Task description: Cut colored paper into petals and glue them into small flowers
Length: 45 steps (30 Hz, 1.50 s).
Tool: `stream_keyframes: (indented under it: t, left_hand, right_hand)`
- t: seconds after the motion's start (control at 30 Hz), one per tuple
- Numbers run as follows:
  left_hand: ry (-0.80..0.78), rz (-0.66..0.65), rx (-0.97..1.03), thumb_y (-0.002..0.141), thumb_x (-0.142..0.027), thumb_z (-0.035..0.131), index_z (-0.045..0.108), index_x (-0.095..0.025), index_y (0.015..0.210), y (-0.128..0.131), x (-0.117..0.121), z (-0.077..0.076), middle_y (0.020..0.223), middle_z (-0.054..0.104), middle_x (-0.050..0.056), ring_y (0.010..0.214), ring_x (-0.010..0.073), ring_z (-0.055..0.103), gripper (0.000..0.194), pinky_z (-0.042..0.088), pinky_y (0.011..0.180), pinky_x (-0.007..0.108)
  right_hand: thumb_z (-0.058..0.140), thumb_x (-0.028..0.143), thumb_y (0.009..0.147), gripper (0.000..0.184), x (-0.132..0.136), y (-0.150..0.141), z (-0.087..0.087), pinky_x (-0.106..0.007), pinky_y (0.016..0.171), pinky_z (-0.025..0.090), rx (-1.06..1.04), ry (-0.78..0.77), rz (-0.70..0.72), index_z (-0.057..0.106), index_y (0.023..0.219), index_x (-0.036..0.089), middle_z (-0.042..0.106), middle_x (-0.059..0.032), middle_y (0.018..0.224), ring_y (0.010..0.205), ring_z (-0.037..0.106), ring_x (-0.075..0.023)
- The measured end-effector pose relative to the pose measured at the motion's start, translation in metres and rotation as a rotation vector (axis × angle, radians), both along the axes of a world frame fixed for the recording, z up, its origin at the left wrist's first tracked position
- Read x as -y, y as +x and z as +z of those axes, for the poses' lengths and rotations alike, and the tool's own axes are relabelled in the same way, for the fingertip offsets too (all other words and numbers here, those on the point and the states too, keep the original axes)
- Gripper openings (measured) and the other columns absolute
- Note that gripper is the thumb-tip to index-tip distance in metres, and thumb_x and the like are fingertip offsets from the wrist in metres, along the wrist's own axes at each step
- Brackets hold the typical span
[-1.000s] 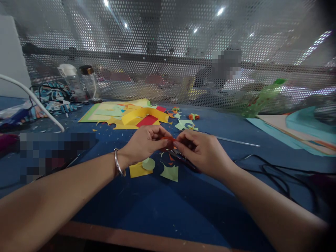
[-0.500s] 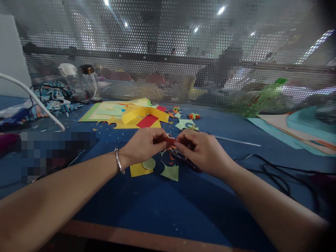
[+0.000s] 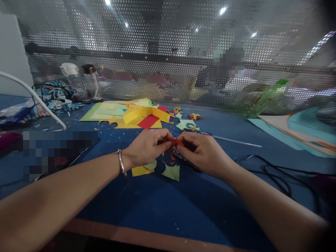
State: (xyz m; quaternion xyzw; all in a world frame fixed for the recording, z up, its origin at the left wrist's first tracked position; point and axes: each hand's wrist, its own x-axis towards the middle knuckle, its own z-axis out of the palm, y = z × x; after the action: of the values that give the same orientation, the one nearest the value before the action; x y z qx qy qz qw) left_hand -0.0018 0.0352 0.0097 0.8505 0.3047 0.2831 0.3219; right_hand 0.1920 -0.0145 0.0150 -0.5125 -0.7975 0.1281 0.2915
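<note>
Between my fingertips is a small strip of orange-red paper (image 3: 176,141), slightly curved. My left hand (image 3: 149,144) pinches one end with thumb and fingers; a silver bangle circles that wrist. The other end is pinched by my right hand (image 3: 203,148), its fingers curled. Beneath the hands lie dark-handled scissors (image 3: 191,166), partly hidden by my right hand. A cut green paper scrap (image 3: 172,172) and a yellow paper piece (image 3: 141,170) rest on the blue table just in front, with a pale green round piece (image 3: 151,164) over the yellow one.
Behind my hands lie yellow and red paper sheets (image 3: 126,122) and a small orange-green paper flower (image 3: 195,116). A metal ruler-like strip (image 3: 237,141) and black cables (image 3: 273,171) are on the right, beside blue sheets (image 3: 273,134). Two bottles (image 3: 90,82) stand before a perforated metal screen (image 3: 168,45).
My fingers have shifted slightly on the orange-red strip, which now shows more and curves between them. Both hands stay nearly in place; the view has moved a little.
</note>
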Motion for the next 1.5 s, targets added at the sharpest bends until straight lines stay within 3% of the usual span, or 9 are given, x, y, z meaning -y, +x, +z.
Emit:
stream_keyframes:
  t: [0.17,0.47,0.63,0.77,0.9,1.07,1.2,1.5]
  left_hand:
    - [-0.066,-0.025,0.066,0.091,-0.028,0.055,0.063,-0.017,0.084,0.000,-0.001,-0.001,0.076,0.070,0.001,0.069,0.0114,0.062,0.015,0.044,0.062,0.023]
    - [-0.063,-0.017,0.074,0.091,-0.032,0.058,0.063,-0.017,0.082,-0.001,-0.001,0.001,0.074,0.070,0.001,0.067,0.0108,0.062,0.019,0.045,0.061,0.023]
    - [-0.143,-0.015,0.186,0.090,-0.034,0.061,0.062,-0.016,0.083,-0.005,-0.006,0.002,0.078,0.072,0.003,0.073,0.0120,0.067,0.020,0.051,0.069,0.024]
    - [-0.156,-0.020,0.187,0.090,-0.032,0.061,0.061,-0.016,0.081,-0.003,-0.007,-0.001,0.076,0.071,0.003,0.069,0.0108,0.065,0.018,0.050,0.066,0.024]
    - [-0.142,-0.007,0.155,0.089,-0.031,0.058,0.063,-0.016,0.085,0.000,-0.004,-0.003,0.076,0.071,0.003,0.068,0.0113,0.063,0.016,0.047,0.063,0.024]
    - [0.036,0.059,-0.011,0.086,-0.027,0.057,0.064,-0.017,0.081,0.003,0.004,0.002,0.068,0.063,-0.001,0.061,0.0101,0.052,0.013,0.037,0.056,0.023]
    - [0.113,0.108,-0.076,0.078,-0.023,0.059,0.053,-0.018,0.066,0.004,0.008,0.006,0.058,0.049,-0.005,0.054,0.0088,0.042,0.014,0.029,0.052,0.024]
    - [0.042,0.151,-0.046,0.073,-0.027,0.061,0.045,-0.019,0.060,0.003,0.005,0.005,0.056,0.046,-0.005,0.053,0.0095,0.041,0.022,0.029,0.051,0.025]
  right_hand:
    - [0.050,0.022,0.084,0.014,0.000,0.001,0.003,-0.025,0.052,0.032,0.009,0.031,-0.016,0.059,0.074,0.019,0.054,0.0021,0.064,0.056,0.044,-0.0113]
    - [0.053,0.025,0.078,0.013,-0.001,0.003,0.002,-0.024,0.048,0.031,0.013,0.023,-0.091,0.057,0.068,0.019,0.052,0.0029,0.057,0.051,0.042,-0.0105]
    - [0.055,0.026,0.077,0.012,-0.006,0.012,0.002,-0.024,0.048,0.033,-0.056,0.032,-0.174,0.064,0.075,0.019,0.056,0.0021,0.057,0.050,0.044,-0.0110]
    - [0.057,0.030,0.081,0.015,-0.005,0.010,0.002,-0.025,0.051,0.038,-0.109,0.003,-0.129,0.067,0.084,0.019,0.065,-0.0012,0.069,0.055,0.051,-0.0123]
    - [0.058,0.030,0.084,0.014,-0.002,0.003,-0.002,-0.024,0.048,0.036,-0.115,0.005,-0.085,0.065,0.081,0.018,0.060,0.0007,0.065,0.052,0.048,-0.0106]
    - [0.056,0.026,0.084,0.013,-0.002,0.001,-0.003,-0.023,0.048,0.034,-0.073,0.026,-0.057,0.060,0.074,0.018,0.054,0.0023,0.062,0.053,0.045,-0.0102]
    - [0.054,0.024,0.084,0.013,-0.001,0.001,0.000,-0.024,0.052,0.036,-0.012,0.035,-0.013,0.058,0.073,0.019,0.055,0.0018,0.064,0.055,0.047,-0.0108]
    - [0.055,0.024,0.082,0.014,0.001,0.000,0.001,-0.024,0.050,0.032,-0.013,0.049,-0.015,0.055,0.069,0.020,0.052,0.0028,0.061,0.053,0.044,-0.0103]
